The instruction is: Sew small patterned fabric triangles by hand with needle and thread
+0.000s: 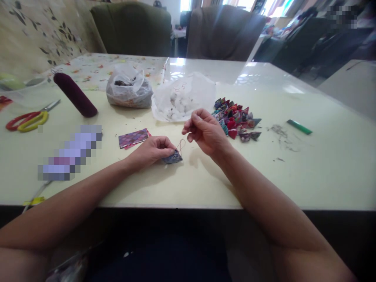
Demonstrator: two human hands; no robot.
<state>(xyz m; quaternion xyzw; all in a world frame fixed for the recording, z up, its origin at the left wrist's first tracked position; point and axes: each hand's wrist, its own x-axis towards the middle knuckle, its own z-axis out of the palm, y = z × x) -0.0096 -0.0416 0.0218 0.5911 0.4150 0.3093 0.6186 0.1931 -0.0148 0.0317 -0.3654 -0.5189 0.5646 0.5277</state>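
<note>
My left hand (154,150) rests on the pale table (205,184) and pinches a small dark patterned fabric piece (173,157). A thin reddish thread (180,145) loops up from that piece to my right hand (205,131), whose fingers are pinched together on it just above the table. A flat stack of purple patterned fabric squares (133,138) lies left of my left hand. Several small folded colourful fabric triangles (235,119) are piled just right of my right hand.
A clear bag of white stuffing (182,102) and a grey plastic bag (129,92) sit behind my hands. At the left lie a maroon cylinder (75,94) and red-and-yellow scissors (28,119). A green lighter (299,127) and thread scraps lie at the right. Two armchairs stand beyond the table.
</note>
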